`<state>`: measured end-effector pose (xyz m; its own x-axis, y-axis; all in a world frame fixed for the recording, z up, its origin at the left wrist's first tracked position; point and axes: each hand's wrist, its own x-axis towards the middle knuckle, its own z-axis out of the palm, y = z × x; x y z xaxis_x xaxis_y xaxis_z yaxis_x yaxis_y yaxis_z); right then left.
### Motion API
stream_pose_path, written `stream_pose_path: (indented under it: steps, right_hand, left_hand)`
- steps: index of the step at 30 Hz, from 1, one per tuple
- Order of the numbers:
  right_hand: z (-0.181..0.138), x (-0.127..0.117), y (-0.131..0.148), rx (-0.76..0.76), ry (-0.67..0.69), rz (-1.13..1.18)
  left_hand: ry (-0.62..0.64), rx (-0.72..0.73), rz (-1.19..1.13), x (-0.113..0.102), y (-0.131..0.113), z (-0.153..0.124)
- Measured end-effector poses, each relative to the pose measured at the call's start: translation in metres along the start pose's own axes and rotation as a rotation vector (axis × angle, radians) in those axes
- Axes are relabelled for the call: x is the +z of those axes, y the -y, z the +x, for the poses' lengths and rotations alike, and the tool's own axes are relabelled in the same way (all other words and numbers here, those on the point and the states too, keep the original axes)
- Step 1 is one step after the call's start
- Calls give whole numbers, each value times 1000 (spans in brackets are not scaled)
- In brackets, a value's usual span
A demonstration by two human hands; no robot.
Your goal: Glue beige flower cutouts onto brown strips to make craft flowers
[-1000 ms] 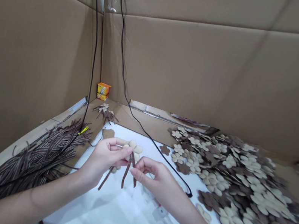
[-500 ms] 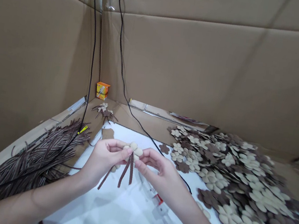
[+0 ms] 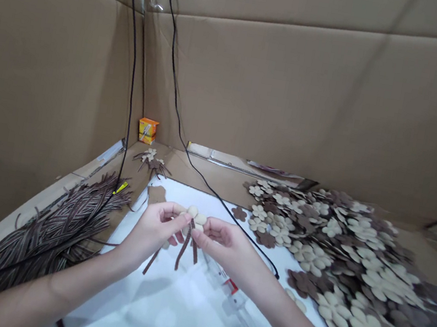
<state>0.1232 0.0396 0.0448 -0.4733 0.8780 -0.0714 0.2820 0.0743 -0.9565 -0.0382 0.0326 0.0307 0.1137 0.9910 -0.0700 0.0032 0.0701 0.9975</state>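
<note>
Between my two hands is a cream flower [image 3: 192, 213] with rounded petals, held above the white board. My left hand [image 3: 164, 224] pinches it from the left, thumb pressed near its centre. My right hand [image 3: 220, 238] grips the right side, its thumb against the petals and strips. Two brown stitched strips [image 3: 182, 252] hang down from the flower's middle. Another brown strip end [image 3: 150, 261] shows under my left hand, and what it belongs to is mostly hidden. Below my right hand lies a clear tool with a red part [image 3: 230, 286], partly covered by my forearm.
A big heap of cream and brown flowers [image 3: 331, 227] spreads on the right. Loose brown strips [image 3: 62, 221] pile up at left, crossed by a black cable [image 3: 133, 88]. Some finished-looking flowers with strips [image 3: 154, 161] lie near an orange box [image 3: 147, 130]. Cardboard walls [image 3: 276, 95] surround the white board [image 3: 128, 304].
My right thumb has shifted inward onto the strips by the flower's centre. The hanging strip ends have spread slightly apart. The view has moved a little.
</note>
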Motion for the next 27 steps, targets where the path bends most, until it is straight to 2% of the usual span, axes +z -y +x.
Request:
stream_pose_path:
  steps: [4, 8, 11, 16, 20, 27]
  right_hand:
    - [-3, -3, 5, 4, -3, -126]
    - [-6, -2, 9, 60, -8, -180]
    - [-7, 0, 8, 84, 36, -156]
    - [-8, 0, 4, 179, 73, -152]
    - [-11, -1, 2, 171, 61, -117]
    - [-11, -1, 1, 194, 26, -160]
  left_hand:
    - [125, 24, 62, -7, -1, 5]
    - [147, 27, 98, -12, 3, 8]
    - [155, -7, 76, -12, 3, 7]
    - [85, 40, 57, -10, -3, 3]
    - [48, 34, 78, -8, -5, 2]
    - [-12, 69, 132, -6, 5, 5]
